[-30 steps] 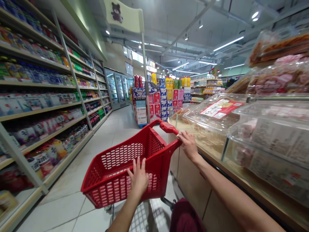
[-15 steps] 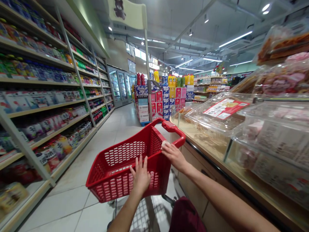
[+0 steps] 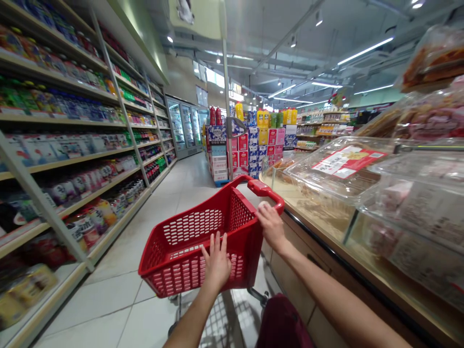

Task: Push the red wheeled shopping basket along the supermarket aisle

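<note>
A red plastic shopping cart [image 3: 250,256] with slotted walls stands at an angle in front of me. My left hand [image 3: 218,268] rests on the near side of its basket, fingers spread over the top edge. Near the handle end, my right hand [image 3: 272,227] has its fingers bent around a small, crumpled-looking white wipe or tissue [image 3: 263,205], pressed against the rim. The cart handle [image 3: 266,191] lies just past those fingertips. I see no goods in the visible part of the basket.
Shelves of drinks [image 3: 79,188] line the left side. At right, a display counter [image 3: 319,227] holds clear food boxes [image 3: 333,169] close to my arm. Stacked cartons [image 3: 242,154] and a pole stand ahead. Tiled floor [image 3: 174,198] runs between, toward glass-door fridges [image 3: 184,125].
My right hand has slid a little along the rim toward the handle with the white wipe or tissue. My left hand stays spread on the basket side. The view has shifted slightly.
</note>
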`<state>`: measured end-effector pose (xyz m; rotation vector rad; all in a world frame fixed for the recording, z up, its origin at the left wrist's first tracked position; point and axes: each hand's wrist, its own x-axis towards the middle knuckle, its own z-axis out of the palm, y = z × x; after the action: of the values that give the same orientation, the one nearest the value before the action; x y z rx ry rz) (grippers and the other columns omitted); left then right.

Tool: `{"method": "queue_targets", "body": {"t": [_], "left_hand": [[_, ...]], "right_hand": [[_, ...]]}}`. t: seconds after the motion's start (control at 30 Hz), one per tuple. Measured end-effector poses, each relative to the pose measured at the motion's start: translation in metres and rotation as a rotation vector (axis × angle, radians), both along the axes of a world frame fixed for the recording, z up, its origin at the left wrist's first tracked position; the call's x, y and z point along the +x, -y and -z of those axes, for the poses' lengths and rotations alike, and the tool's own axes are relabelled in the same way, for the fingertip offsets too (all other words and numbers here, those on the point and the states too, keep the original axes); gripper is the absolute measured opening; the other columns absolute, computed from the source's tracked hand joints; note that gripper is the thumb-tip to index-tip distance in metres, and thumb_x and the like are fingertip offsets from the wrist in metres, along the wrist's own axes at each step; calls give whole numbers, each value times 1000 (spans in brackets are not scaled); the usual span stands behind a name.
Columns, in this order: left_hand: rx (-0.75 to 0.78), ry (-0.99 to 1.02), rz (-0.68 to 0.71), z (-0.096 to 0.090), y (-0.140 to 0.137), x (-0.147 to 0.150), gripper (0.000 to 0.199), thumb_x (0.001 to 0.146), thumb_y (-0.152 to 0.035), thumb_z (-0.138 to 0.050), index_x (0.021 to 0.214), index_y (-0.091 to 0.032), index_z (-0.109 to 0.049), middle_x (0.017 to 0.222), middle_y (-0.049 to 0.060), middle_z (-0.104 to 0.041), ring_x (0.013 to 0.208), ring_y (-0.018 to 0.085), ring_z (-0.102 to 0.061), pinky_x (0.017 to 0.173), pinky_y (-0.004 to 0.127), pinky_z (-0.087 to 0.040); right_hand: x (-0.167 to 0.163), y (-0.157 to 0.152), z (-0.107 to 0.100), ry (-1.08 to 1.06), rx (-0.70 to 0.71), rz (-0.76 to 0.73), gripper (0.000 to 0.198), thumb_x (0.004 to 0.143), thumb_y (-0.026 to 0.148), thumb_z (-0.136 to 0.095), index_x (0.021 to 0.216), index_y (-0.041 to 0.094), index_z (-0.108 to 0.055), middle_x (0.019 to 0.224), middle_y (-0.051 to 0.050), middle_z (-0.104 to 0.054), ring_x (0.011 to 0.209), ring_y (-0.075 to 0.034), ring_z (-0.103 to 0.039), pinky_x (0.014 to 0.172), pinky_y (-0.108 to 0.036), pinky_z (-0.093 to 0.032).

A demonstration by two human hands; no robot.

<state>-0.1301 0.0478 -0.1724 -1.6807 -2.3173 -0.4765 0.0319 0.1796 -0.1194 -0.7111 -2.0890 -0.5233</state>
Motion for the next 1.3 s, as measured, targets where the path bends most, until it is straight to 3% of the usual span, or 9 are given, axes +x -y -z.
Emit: {"method": "queue_targets", "body": {"t": [0.1, 0.27, 0.43, 0.6, 0.77, 0.93, 1.1, 1.23, 1.3], "left_hand": [[-16, -11, 1, 0, 2, -2, 70, 68, -12, -40, 135, -17, -17, 144, 9, -14, 131, 28, -7, 100, 59, -12], [-12, -56, 64, 1, 5, -4, 71, 69, -12, -39, 135, -17, -14, 144, 8, -14, 132, 26, -6, 102, 56, -13], [-9, -87, 54, 6, 9, -11, 72, 67, -13, -40, 135, -15, -15, 143, 9, -16, 132, 25, -6, 103, 53, -14], [-13, -16, -27, 7, 18, -24, 69, 66, -14, -40, 133, -9, -22, 141, 12, -21, 131, 24, -12, 104, 50, -15], [-14, 8, -2, 5, 22, -29, 69, 65, -12, -40, 132, -10, -24, 141, 12, -23, 131, 24, -13, 104, 50, -14], [-17, 20, -33, 5, 26, -30, 66, 67, -13, -40, 131, -11, -26, 142, 12, -21, 131, 25, -12, 104, 51, -14], [-2, 2, -19, 6, 30, -31, 66, 67, -12, -40, 131, -11, -25, 141, 12, -22, 131, 24, -12, 105, 49, -15], [-1, 50, -167, 9, 35, -40, 62, 69, -12, -37, 130, -5, -27, 140, 14, -23, 131, 25, -14, 104, 50, -18], [-6, 60, -200, 12, 36, -44, 63, 68, -12, -36, 130, -4, -27, 140, 15, -23, 131, 25, -14, 104, 49, -19]], "right_hand": [[-6, 4, 4, 158, 47, -197, 31, 83, 11, -42, 105, 24, -59, 117, -2, -56, 118, -18, -41, 100, -37, -28], [-5, 2, 2, -22, -38, 41, 32, 81, 9, -42, 105, 19, -60, 119, -8, -54, 121, -25, -37, 99, -47, -24], [-16, 8, 11, 173, 44, -232, 30, 83, 12, -40, 104, 23, -60, 118, -3, -55, 119, -18, -40, 101, -38, -26], [-18, 2, 5, -10, -46, 44, 33, 82, 8, -38, 106, 17, -59, 119, -10, -54, 119, -24, -39, 98, -47, -25], [-34, 12, 12, 204, 19, -218, 28, 82, 12, -43, 101, 22, -61, 117, -3, -56, 118, -19, -40, 100, -38, -27], [-24, 5, 6, 17, -71, 33, 35, 81, 6, -39, 107, 19, -58, 120, -8, -53, 121, -24, -36, 100, -47, -23], [-32, 11, 12, 216, 6, -223, 32, 82, 9, -41, 105, 22, -60, 119, -2, -54, 120, -20, -38, 101, -39, -27], [-27, 9, 8, 85, -61, -5, 36, 80, 5, -40, 108, 18, -58, 122, -7, -52, 120, -25, -38, 99, -47, -26], [-29, 10, 10, 50, -59, 19, 36, 80, 5, -40, 108, 16, -58, 122, -8, -51, 121, -26, -36, 98, -47, -27]]}}
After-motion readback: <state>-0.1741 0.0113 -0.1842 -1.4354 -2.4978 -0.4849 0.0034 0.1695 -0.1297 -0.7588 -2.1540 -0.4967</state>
